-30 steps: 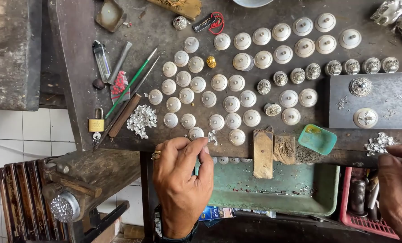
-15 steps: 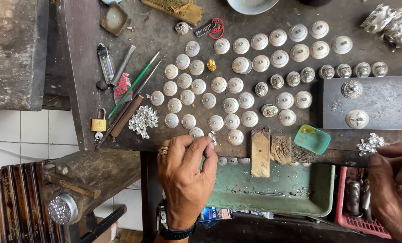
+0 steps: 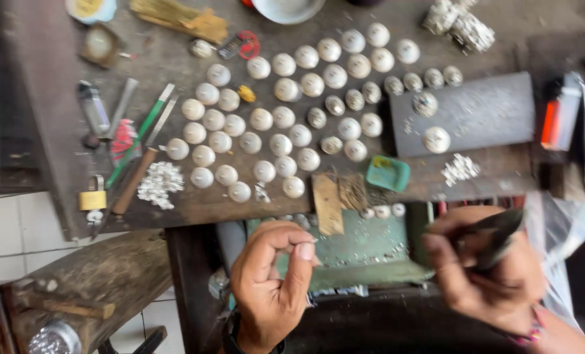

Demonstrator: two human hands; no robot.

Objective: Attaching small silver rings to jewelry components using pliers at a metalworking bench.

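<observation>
Both hands have pulled back from the surface (image 3: pixel 56 131) edge since half a second ago, and the whole view has slid sideways and blurred.

From the head camera, the left hand (image 3: pixel 273 282) hovers below the edge of the surface, over the near end of the green tray (image 3: pixel 364 252). Its thumb and forefinger are curled toward each other, tips nearly meeting; whether something tiny sits between them I cannot tell. The right hand (image 3: pixel 486 269) is to the right of it, blurred, fingers closed around a dark slim tool (image 3: pixel 489 229) that points up and to the right.

Up on the surface, well clear of both hands, the round white caps (image 3: pixel 259 121) lie in loose rows. A heap of small silver scraps (image 3: pixel 160 183) sits at their left end, beside a brass padlock (image 3: pixel 92 198). A small teal dish (image 3: pixel 387 172) rests near the edge, just above the tray, with a dark slab (image 3: pixel 476 111) behind it carrying two ornate round pieces.
</observation>
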